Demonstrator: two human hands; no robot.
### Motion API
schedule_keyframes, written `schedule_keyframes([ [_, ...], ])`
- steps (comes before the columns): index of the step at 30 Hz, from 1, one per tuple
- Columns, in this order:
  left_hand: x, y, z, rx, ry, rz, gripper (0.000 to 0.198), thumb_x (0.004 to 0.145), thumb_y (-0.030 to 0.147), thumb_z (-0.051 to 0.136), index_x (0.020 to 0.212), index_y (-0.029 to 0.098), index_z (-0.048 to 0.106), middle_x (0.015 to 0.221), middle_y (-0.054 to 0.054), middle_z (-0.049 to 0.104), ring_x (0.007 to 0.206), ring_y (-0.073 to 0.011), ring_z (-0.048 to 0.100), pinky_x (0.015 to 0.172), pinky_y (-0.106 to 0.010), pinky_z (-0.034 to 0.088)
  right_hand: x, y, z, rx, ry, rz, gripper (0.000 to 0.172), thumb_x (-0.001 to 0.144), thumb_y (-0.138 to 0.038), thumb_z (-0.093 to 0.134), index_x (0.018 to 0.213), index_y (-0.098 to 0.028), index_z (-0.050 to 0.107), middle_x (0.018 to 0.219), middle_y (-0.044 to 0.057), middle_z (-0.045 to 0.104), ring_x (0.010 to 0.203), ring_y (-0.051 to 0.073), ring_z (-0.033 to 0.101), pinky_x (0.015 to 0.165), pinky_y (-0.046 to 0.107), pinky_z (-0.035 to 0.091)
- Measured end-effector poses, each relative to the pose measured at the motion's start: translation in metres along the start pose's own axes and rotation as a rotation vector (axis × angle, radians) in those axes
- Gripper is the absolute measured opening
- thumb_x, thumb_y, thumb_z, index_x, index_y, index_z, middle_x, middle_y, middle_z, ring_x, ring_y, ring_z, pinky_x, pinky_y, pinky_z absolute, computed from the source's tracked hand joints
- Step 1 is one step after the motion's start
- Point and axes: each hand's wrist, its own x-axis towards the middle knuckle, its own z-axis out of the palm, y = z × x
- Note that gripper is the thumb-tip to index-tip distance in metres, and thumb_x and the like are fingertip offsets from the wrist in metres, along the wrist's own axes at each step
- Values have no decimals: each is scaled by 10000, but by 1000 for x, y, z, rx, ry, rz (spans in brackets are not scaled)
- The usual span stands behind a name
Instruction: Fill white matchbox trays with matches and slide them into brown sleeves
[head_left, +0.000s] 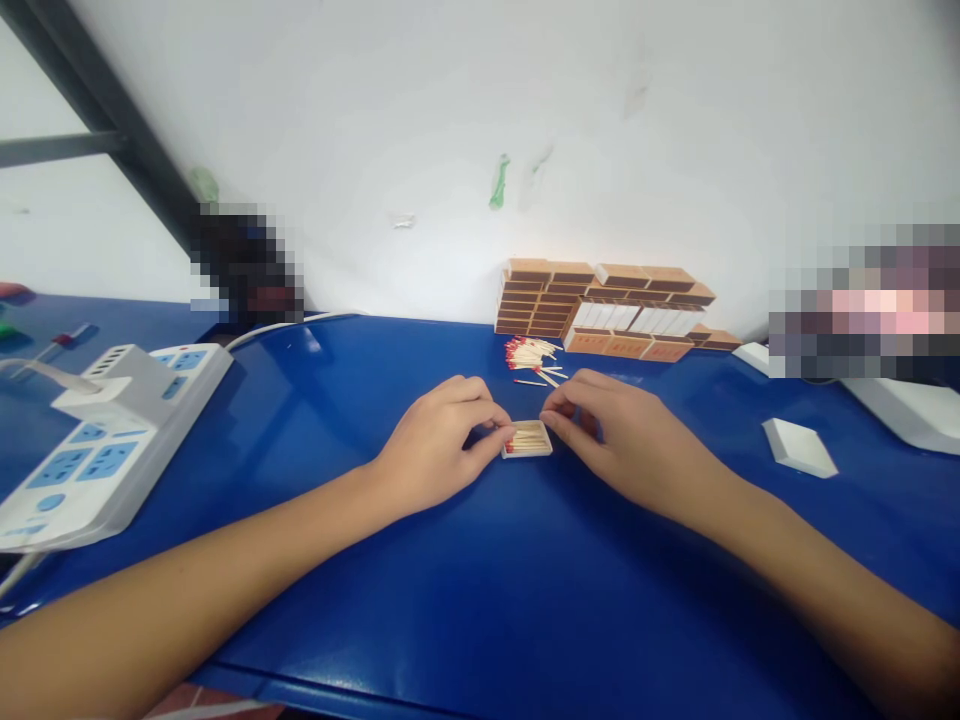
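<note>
A small white matchbox tray (528,440) full of red-tipped matches lies on the blue table (480,590). My left hand (435,440) pinches the tray's left end with curled fingers. My right hand (622,435) has its fingers curled and its fingertips on the tray's right end. Just behind the tray lies a loose pile of matches (531,356).
Stacked brown matchboxes (600,310) and white inner trays stand against the white wall. A white power strip (105,440) with a plug sits at the left. One empty white tray (799,447) lies to the right, with another white object (900,410) behind it.
</note>
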Motion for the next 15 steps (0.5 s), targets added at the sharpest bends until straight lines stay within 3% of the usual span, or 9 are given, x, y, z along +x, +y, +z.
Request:
schedule_keyframes([
  [7,-1,3,-1,9,44,42,129,985,233,667,1019,165,771,954,-52,667,886,-192,599,813,-358,507,-2,-3,0,92,-48,-62,98,1024,-238,580,999,-226,674,950,25,640,799,159,601,700,299,454],
  [15,-2,2,-2,63,-5,103,183,999,230,617,983,169,789,962,-71,657,867,-199,578,817,-381,503,-5,-3,-1,101,-71,-148,142,1021,-193,570,1046,-214,708,979,42,618,809,161,611,705,301,468],
])
